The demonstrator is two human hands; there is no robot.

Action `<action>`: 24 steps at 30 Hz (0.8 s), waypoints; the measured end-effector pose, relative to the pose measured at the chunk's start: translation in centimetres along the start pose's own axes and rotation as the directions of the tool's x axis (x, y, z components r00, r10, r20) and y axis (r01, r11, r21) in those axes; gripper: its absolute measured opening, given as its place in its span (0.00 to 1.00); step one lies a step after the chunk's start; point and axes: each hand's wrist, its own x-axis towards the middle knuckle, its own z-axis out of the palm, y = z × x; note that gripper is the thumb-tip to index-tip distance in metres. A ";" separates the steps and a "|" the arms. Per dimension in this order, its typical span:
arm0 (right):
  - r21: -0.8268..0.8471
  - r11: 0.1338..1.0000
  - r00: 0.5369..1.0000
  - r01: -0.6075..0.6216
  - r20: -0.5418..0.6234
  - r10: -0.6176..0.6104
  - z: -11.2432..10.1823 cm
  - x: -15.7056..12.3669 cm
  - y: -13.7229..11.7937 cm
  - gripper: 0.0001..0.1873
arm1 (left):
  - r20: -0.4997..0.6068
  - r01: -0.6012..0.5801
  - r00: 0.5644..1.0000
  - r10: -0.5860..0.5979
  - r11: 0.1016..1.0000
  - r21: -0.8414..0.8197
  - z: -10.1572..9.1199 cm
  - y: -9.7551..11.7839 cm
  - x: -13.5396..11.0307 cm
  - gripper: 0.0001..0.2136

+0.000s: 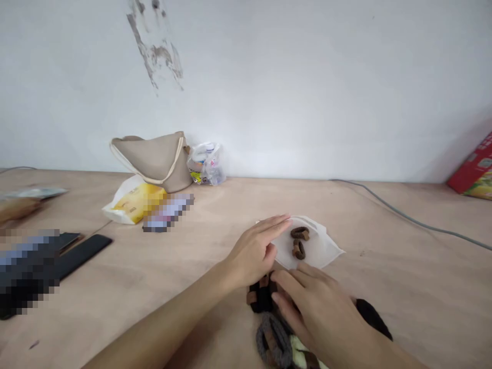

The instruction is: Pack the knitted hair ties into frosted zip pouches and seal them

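Note:
Two brown fabric hair ties (pixel 300 242) lie on a white translucent pouch (pixel 326 248), which rests flat on the table. My left hand (pixel 255 251) lies along the pouch's left edge, fingers stretched out. Just below the pouch my right hand (pixel 317 302) is curled, thumb and forefinger closing on a dark hair tie that is mostly hidden. Beside those fingertips are black hair ties (pixel 263 298) with brown bands. A grey hair tie (pixel 273 341) and a pale yellow one (pixel 299 351) sit nearer to me, partly under the right hand. Something black (pixel 372 318) shows beyond the right wrist.
Against the wall stand a beige bag (pixel 157 156) and a clear plastic bag of small items (pixel 207 163). A yellow-and-white packet (pixel 138 201) and a blurred-out phone-like object (pixel 168 212) lie before them. Dark flat objects (pixel 84 256) are left. A grey cable (pixel 407 212) and red box (pixel 474 166) are right.

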 end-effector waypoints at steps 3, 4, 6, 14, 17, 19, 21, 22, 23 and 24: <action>-0.057 0.993 0.993 -0.104 0.042 0.107 1.1 0.4 -0.8 0.07 | 0.007 0.006 1.000 -0.006 1.000 -0.003 0.0 0.0 0.0 0.29; -0.061 0.991 0.992 -0.120 0.036 0.122 1.3 0.5 -0.8 0.08 | 0.007 0.010 1.000 -0.010 1.000 -0.004 0.0 0.1 0.0 0.29; -0.059 0.989 0.991 -0.136 0.014 0.137 1.2 0.3 -0.5 0.09 | 0.012 0.014 1.000 -0.014 1.000 -0.007 0.0 0.0 0.0 0.30; -0.057 0.997 0.958 -0.044 -0.284 0.026 -2.0 -0.3 2.5 0.08 | -0.003 -0.014 1.000 0.014 1.000 -0.026 -0.2 -0.2 0.1 0.29; 0.049 0.995 0.975 -0.086 -0.203 0.094 -2.5 -0.7 3.1 0.08 | 0.010 -0.003 1.000 0.003 1.000 -0.017 -0.3 -0.2 0.1 0.28; 0.157 0.984 0.990 -0.081 -0.100 0.097 -2.9 -1.3 2.9 0.09 | 0.020 0.006 1.000 -0.006 1.000 -0.010 -0.3 -0.1 0.1 0.29; 0.237 0.971 0.998 -0.023 -0.047 0.036 -3.1 -2.0 2.5 0.10 | 0.022 0.016 1.000 -0.016 1.000 -0.007 -0.3 -0.1 0.1 0.29; 0.244 0.969 0.999 0.028 -0.048 -0.017 -3.2 -2.5 2.3 0.10 | 0.019 0.022 1.000 -0.022 1.000 -0.006 -0.3 -0.1 0.1 0.29; 0.231 0.968 0.994 0.099 -0.066 -0.086 -3.1 -3.1 2.1 0.09 | 0.017 0.026 1.000 -0.026 1.000 -0.003 -0.3 -0.1 0.1 0.29; 0.204 0.962 0.981 0.183 -0.099 -0.166 -2.8 -3.7 2.0 0.09 | 0.014 0.026 1.000 -0.026 1.000 -0.001 -0.3 -0.1 0.1 0.28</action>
